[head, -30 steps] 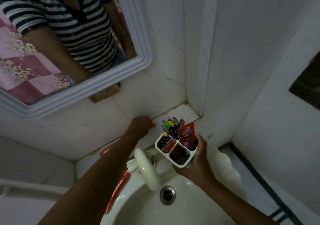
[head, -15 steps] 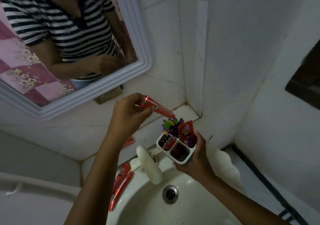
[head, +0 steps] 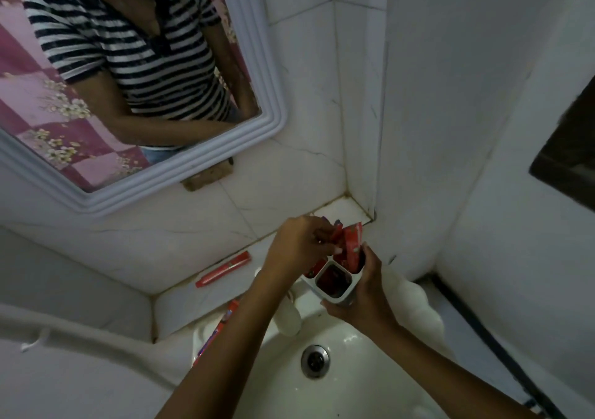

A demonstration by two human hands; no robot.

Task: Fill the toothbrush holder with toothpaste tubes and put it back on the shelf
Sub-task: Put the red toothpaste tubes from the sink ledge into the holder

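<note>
A white toothbrush holder (head: pixel 346 290) with compartments is held above the sink by my right hand (head: pixel 363 296), which grips its right side and bottom. Red toothpaste tubes (head: pixel 352 244) stand in its far compartments; the near compartment looks dark inside. My left hand (head: pixel 299 246) is over the holder, fingers pinching a red tube (head: pixel 336 235) that points down into it. Another red tube (head: pixel 223 269) lies on the white tiled shelf (head: pixel 199 293) to the left. Two more red tubes (head: pixel 222 322) lie at the sink's left rim, partly hidden by my left arm.
A white sink (head: pixel 347 380) with a metal drain (head: pixel 315 361) lies below the hands, its white tap (head: pixel 288 318) behind my left arm. A white-framed mirror (head: pixel 161 173) hangs above the shelf. Tiled walls meet in a corner (head: pixel 357 206) behind the holder.
My left hand picked a red tube off the shelf, carried it rightward and lowered it into the holder. The coloured toothbrush heads are now hidden behind that hand.
</note>
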